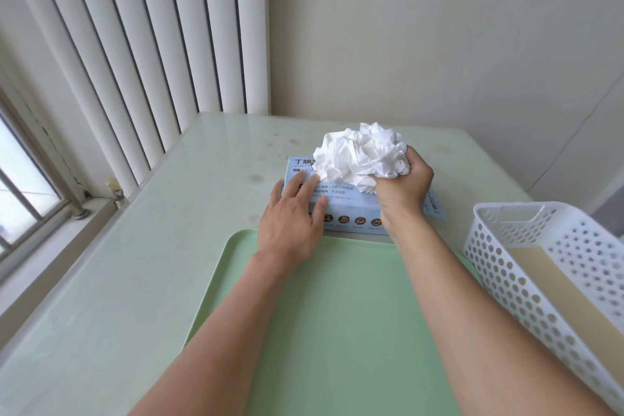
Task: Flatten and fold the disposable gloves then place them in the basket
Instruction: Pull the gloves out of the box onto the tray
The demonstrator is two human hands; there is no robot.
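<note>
— What do we have around the glove box [351, 204]?

— We see the pale blue box lying flat on the tabletop [209, 159]; our left hand [290, 223] rests on its near left part, fingers [305, 191] straight and slightly spread, pressing down on the lid; our right hand [401, 194] is above the box's right half, fingers curled tight around a crumpled wad of white disposable gloves [361, 155].

— How many gloves are in that wad?

— We cannot tell; it is one bunched mass, and its lower part runs down to the top of the box, so we cannot make out the opening or where the wad ends; the right fingertips are buried in the folds.

— And the print on the box?

— Partly covered by both hands and the wad; some characters and a row of small round icons along the near edge show, too small for us to read; the box's right end is hidden behind the wrist.

— What lies nearer to us than the box?

— A green tray [337, 314], just touching or almost touching the box's near edge; both forearms cross it, and its near edge is cut off by the frame.

— And the basket [486, 263]?

— To the right of the box, white and perforated, apart from it; its far side runs out of the frame; a tan flat surface shows inside, and we cannot say what it is.
</note>
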